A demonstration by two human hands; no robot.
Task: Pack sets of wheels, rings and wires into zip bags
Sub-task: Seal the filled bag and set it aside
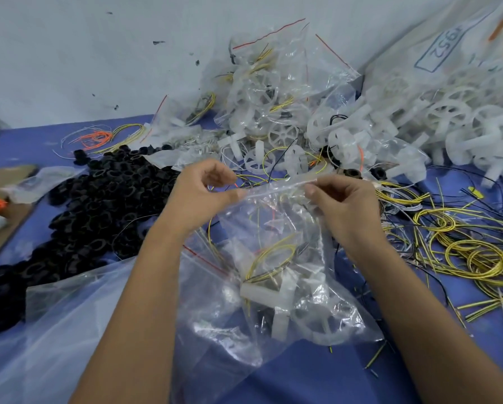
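- I am closing a clear plastic zip bag (273,258) that already has its set inside: a white plastic wheel (317,322), a thin yellow wire loop (273,255), and what may be a dark ring, though I cannot tell for sure.
- My left hand (203,196) pinches the bag's top strip between thumb and finger, the other fingers curled.
- My right hand (343,205) pinches the same strip, a little further along.
- The bag hangs down from my grip toward me, its bottom lying on the blue surface (317,377).
- Next I think I must press along the strip until it seals.
- Left of my grip lies a heap of black rings (99,199); right of it, loose yellow wires (463,252).
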